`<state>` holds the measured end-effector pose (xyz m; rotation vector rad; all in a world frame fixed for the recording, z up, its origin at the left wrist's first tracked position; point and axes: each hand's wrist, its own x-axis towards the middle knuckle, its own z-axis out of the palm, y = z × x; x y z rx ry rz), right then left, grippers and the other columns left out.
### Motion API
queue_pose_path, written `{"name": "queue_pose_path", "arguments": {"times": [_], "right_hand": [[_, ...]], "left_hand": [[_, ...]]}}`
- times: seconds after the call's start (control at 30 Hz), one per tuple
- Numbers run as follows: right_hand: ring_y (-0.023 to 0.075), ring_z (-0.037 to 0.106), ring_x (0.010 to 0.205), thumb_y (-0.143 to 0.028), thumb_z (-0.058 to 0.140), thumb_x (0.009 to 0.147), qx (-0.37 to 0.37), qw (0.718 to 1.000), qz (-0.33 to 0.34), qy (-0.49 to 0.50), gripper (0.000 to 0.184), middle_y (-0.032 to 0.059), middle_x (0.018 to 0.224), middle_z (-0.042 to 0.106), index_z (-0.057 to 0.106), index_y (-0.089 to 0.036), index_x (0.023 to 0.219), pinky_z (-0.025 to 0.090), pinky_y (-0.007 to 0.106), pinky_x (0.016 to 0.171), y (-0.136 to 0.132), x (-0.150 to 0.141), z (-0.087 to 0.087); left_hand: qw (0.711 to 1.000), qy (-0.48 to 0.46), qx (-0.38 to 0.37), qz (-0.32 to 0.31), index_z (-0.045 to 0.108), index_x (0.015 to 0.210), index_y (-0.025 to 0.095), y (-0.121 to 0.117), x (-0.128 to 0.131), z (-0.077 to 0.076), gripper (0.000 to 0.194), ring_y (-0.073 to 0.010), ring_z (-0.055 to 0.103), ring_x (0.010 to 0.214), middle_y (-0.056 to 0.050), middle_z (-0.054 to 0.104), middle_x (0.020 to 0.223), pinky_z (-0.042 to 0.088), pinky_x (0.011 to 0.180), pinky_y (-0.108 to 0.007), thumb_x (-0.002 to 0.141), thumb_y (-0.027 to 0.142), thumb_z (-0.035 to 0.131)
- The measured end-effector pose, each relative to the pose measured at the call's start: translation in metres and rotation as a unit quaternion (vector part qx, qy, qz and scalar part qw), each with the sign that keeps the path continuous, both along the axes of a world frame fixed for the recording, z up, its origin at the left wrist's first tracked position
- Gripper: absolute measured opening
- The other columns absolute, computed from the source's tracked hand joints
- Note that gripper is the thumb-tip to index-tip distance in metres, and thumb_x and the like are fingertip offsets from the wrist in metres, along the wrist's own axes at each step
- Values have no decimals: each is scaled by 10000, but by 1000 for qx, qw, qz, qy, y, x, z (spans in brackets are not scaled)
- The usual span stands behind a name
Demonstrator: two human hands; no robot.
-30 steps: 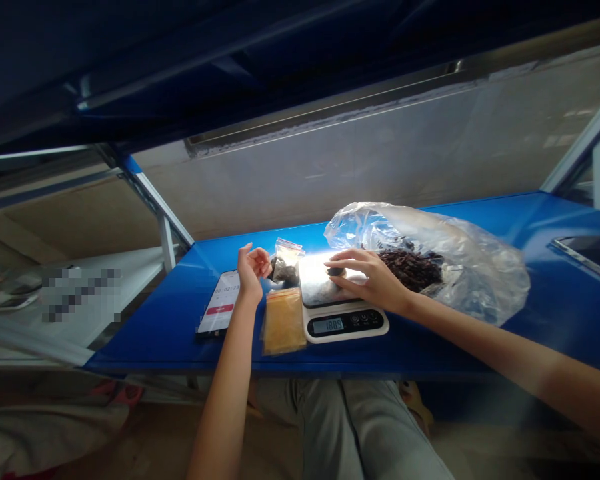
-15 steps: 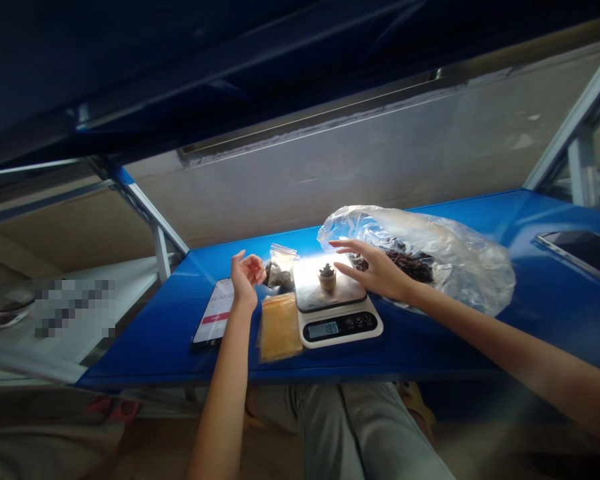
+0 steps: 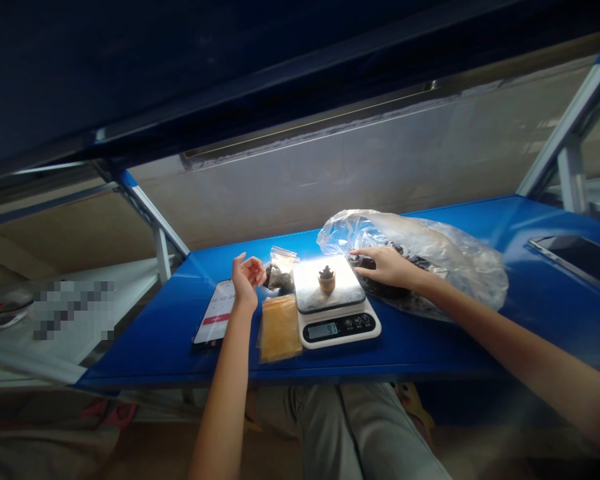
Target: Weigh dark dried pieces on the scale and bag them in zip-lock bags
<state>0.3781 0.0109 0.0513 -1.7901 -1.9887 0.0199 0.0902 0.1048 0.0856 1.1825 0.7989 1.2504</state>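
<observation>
Left hand (image 3: 247,281) empty, loosely curled, above blue bench (image 3: 145,353) between smartphone (image 3: 214,312) and small zip bag (image 3: 282,272); yellow packet (image 3: 280,328) near; digital scale (image 3: 338,328) bears small tan cup (image 3: 327,283); right hand (image 3: 387,267) in clear plastic bag (image 3: 450,263), over dark dried pieces (image 3: 363,263), grip unclear.

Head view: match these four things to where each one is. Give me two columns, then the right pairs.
Things:
1. Small brown cup
2. Yellow flat packet
3. Smartphone
4. Right hand

Places:
A. Left of the left forearm
B. Touching the clear plastic bag
C. Between that forearm and the digital kitchen scale
D. On the scale's platform

Pairs: 1-D, 2-C, 3-A, 4-B
</observation>
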Motion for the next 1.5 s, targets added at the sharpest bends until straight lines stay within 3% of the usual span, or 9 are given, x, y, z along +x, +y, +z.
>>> {"name": "queue_pose_path", "arguments": {"times": [0.4, 0.6, 0.77, 0.87, 1.07, 1.5], "right_hand": [[280, 695, 906, -317, 617, 765, 21, 999, 2, 46, 400, 106, 958, 747, 664, -156, 1128, 525, 398, 805, -5, -3, 7], [236, 687, 843, -260, 640, 729, 26, 997, 3, 78, 400, 59, 866, 734, 650, -176, 1120, 525, 363, 764, -4, 0, 7], [210, 677, 782, -243, 656, 711, 34, 996, 18, 84, 413, 88, 931, 713, 648, -151, 1114, 537, 338, 717, -4, 1, 6], [245, 684, 857, -269, 648, 725, 36, 998, 6, 59, 384, 101, 1004, 720, 658, -161, 1093, 522, 383, 774, -5, 0, 7], [251, 705, 867, -279, 606, 760, 15, 998, -10, 57, 343, 37, 889, 758, 661, -218, 1093, 511, 383, 790, -7, -1, 9], [215, 706, 804, -192, 597, 738, 33, 996, -16, 78, 384, 14, 837, 752, 635, -219, 1119, 522, 315, 714, -6, -4, 7]], "left_hand": [[1000, -5, 4, -1, 457, 437, 185, 1, -1, -2, 392, -58, 285, 348, 36, 324, 408, 180, 385, -223, 710, 467, 456], [1000, -12, 3, -1, 457, 429, 179, -1, 0, 0, 393, -53, 289, 346, 33, 339, 420, 176, 381, -222, 711, 452, 462], [1000, -18, 8, 0, 455, 433, 180, -2, 1, 1, 389, -53, 285, 346, 31, 351, 425, 175, 373, -221, 712, 450, 458], [1000, -13, 11, -3, 462, 434, 182, -2, 1, 1, 393, -55, 292, 348, 34, 336, 415, 184, 376, -221, 716, 455, 458], [1000, -8, 10, -1, 458, 440, 187, -2, 0, 1, 394, -58, 287, 351, 33, 336, 415, 186, 378, -227, 720, 464, 448], [1000, -16, 5, 7, 452, 432, 178, -2, 1, 2, 426, -50, 280, 343, 30, 351, 426, 180, 361, -215, 732, 481, 467]]}}
